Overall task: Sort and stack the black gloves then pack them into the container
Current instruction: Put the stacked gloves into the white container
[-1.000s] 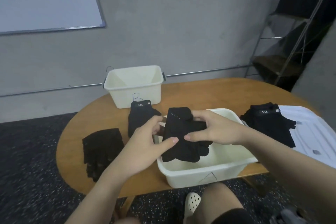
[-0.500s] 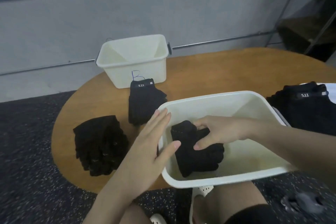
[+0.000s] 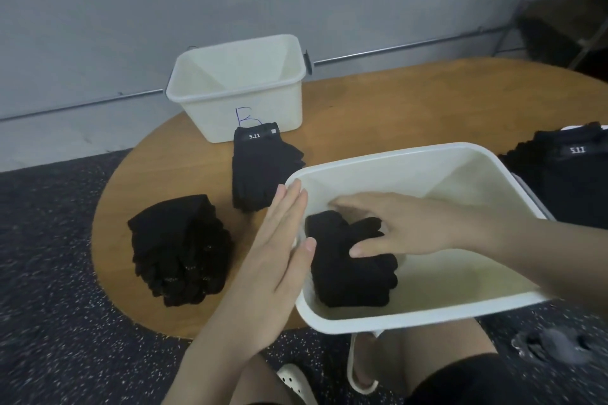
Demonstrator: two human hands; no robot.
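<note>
A small stack of black gloves (image 3: 348, 276) lies at the left end inside the near white container (image 3: 394, 154). My right hand (image 3: 404, 227) reaches into the container and grips the stack from above, thumb on its near side. My left hand (image 3: 269, 266) is flat with straight fingers, its edge against the outside of the container's left rim. It holds nothing.
On the round wooden table (image 3: 394, 102) stand a second white container (image 3: 230, 95) marked B, a 5.11 glove stack (image 3: 260, 171) in front of it, a knitted glove pile (image 3: 181, 246) at left and another 5.11 pile (image 3: 566, 181) at right.
My right hand carried the glove stack down from above the near container onto its floor. My left hand let go of the stack and moved to the container's left rim.
</note>
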